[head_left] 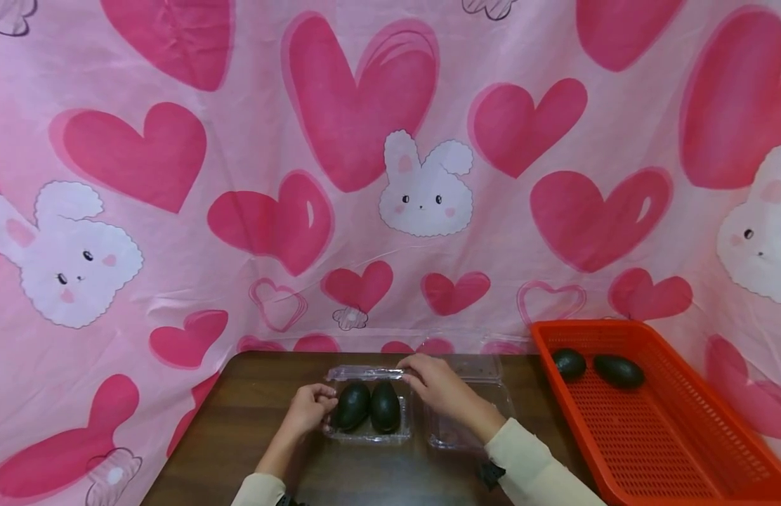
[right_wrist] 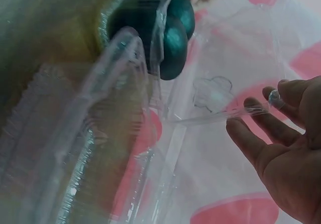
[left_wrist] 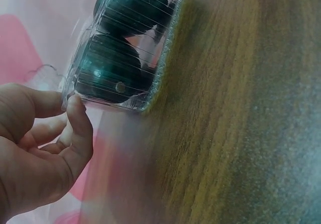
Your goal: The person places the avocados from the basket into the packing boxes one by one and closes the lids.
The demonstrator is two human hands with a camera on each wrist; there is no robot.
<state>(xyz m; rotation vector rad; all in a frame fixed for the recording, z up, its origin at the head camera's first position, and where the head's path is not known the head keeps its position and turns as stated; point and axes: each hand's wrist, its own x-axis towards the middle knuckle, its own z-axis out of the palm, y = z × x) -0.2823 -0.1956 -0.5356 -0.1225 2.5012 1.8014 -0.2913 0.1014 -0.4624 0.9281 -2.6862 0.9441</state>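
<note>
Two dark green avocados (head_left: 352, 406) lie side by side in a clear plastic clamshell box (head_left: 371, 438) on the table. My left hand (head_left: 310, 409) pinches the box's left rim between thumb and forefinger, as the left wrist view shows close up beside an avocado (left_wrist: 108, 66). At the far right corner, my right hand (head_left: 437, 383) pinches the edge of the raised clear lid (right_wrist: 225, 58) between thumb and fingertips. The lid stands up from the back of the box, with the avocados uncovered below it.
A second clear clamshell box (head_left: 454, 437) sits open just to the right, partly behind my right forearm. Further right stands an orange plastic basket (head_left: 570, 429) with two avocados (head_left: 619, 371) at its far end. A pink heart-print cloth (head_left: 504, 246) hangs behind the brown table (head_left: 264, 393).
</note>
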